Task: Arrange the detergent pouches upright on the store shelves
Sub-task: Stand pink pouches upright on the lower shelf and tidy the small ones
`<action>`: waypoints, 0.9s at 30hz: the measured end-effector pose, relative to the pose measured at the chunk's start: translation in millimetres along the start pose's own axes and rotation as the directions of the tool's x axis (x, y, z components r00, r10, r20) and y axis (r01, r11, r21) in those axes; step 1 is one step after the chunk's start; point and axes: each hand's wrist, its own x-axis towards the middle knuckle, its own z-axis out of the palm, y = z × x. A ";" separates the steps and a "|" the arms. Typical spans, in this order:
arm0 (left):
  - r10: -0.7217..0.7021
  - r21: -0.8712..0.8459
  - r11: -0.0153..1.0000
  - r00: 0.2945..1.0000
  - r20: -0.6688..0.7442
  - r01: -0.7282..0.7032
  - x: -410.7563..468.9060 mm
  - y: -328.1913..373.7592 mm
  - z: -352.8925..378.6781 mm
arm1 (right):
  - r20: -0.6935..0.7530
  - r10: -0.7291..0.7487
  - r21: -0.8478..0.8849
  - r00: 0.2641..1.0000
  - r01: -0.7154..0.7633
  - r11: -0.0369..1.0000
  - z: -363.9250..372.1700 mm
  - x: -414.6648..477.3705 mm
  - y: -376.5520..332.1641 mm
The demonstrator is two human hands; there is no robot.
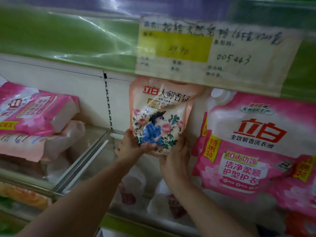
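Both forearms enter from the bottom edge and reach up toward the middle shelf. Left hand (135, 146) cups the lower left corner of the peach pouch (159, 115), thumb across the front print, fingers behind. Right hand (174, 159) grips the pouch's bottom right edge, palm against its side. Pouch is upright, front face toward the camera (flower and bird artwork, red logo at the top), its top tucked just under the upper shelf's price label (217, 53). Its base sits in the two hands; I cannot tell whether it touches the shelf floor.

Just to the right, touching or nearly so, stands a large pink detergent bag (256, 142), upright. To the left, past a clear divider (82, 159), pink pouches (34, 113) lie flat in a stack. White bottles (162, 199) show blurred on the shelf below the hands.
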 end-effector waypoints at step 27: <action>0.043 0.397 0.918 0.997 -0.069 -0.012 8.5 -5.2 -0.7 | -0.438 -0.149 -0.161 0.886 0.086 0.983 -14.3 18.1 -44.1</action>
